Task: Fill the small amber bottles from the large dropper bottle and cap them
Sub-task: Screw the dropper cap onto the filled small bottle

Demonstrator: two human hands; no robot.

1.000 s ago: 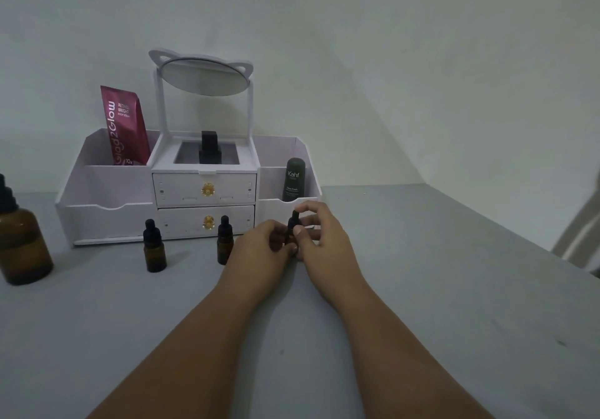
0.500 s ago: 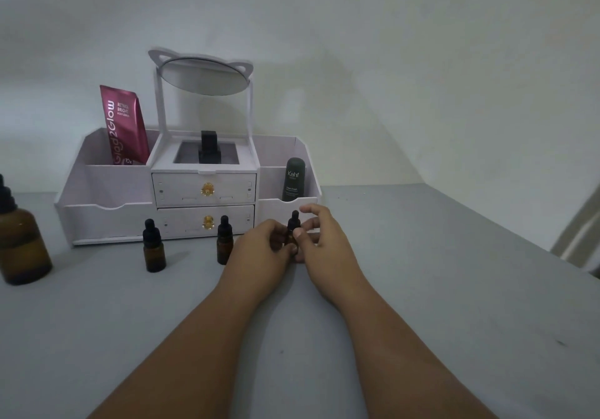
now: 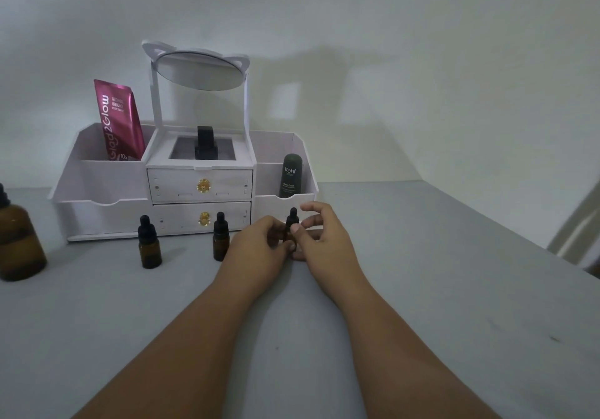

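My left hand (image 3: 259, 246) grips the rightmost small amber bottle (image 3: 289, 235), right hand (image 3: 324, 240) pinching its cap (image 3: 293, 216); middle bottle (image 3: 220, 240) and left bottle (image 3: 149, 249) stand capped.

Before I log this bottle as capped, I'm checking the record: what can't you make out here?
Head view only.
Held small bottle: body hidden by left hand and right hand; fill and cap tightness unreadable.
Large dropper bottle: cut off by the left edge.
Two standing small bottles: levels lost in dark glass.
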